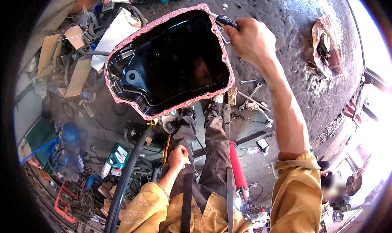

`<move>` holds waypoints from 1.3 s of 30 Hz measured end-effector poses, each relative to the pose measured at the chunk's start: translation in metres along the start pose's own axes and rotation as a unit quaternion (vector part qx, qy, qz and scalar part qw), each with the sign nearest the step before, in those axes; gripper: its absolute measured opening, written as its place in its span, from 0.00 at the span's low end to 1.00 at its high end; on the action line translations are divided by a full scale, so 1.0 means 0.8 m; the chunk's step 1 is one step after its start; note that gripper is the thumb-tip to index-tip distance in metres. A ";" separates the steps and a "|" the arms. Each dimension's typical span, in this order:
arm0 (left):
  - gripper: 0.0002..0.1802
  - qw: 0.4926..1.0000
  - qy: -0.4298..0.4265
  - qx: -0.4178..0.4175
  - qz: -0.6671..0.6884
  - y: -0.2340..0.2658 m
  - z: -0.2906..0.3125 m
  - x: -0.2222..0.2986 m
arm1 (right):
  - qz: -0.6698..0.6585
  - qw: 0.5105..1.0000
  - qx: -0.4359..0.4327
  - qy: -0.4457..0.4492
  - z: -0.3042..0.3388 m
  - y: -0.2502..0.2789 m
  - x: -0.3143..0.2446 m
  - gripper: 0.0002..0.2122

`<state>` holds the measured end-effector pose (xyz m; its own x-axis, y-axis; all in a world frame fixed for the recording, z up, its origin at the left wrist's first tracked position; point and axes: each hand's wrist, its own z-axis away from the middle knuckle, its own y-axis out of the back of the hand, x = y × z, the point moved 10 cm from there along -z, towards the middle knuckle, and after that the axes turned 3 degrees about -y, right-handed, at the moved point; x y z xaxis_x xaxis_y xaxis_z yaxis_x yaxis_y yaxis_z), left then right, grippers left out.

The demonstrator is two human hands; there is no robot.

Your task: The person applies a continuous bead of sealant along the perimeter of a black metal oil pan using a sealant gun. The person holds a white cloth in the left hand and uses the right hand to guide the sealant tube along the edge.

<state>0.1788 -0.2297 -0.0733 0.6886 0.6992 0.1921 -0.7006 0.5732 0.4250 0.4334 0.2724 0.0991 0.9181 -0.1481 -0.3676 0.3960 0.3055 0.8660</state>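
A black oil pan lies with its hollow side up, in front of my feet. Wavy pink sealant coats the flange all around it. My right hand is closed around a slim dark tool with yellow marks and a pale tip; the tip meets the flange at the far right corner. Whether this is a tube or a handled tool, I cannot tell. Curled into a loose fist, my left hand rests by my left thigh, with nothing visible in it.
Wrenches lie right of the pan on the dark floor. Hoses and cardboard pile up at left, near a teal bottle. A black bar runs beside my left arm, a red cylinder beside my right leg. Another person is at lower right.
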 end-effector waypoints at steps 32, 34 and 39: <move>0.04 0.996 -0.057 0.039 -0.051 0.006 -0.002 0.014 | -0.058 0.995 -0.023 -0.074 0.097 -0.004 0.075 0.17; 0.04 0.995 -0.062 0.041 -0.069 0.009 -0.001 0.019 | -0.079 0.993 -0.021 -0.089 0.117 -0.009 0.091 0.17; 0.04 0.989 -0.079 0.056 -0.111 0.016 0.000 0.031 | -0.089 0.987 -0.053 -0.122 0.149 -0.022 0.107 0.17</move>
<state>0.1865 -0.2051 -0.0633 0.8495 0.4818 0.2151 -0.5104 0.6473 0.5661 0.5030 0.1423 0.0931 0.8078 -0.4259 -0.4076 0.5622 0.3488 0.7498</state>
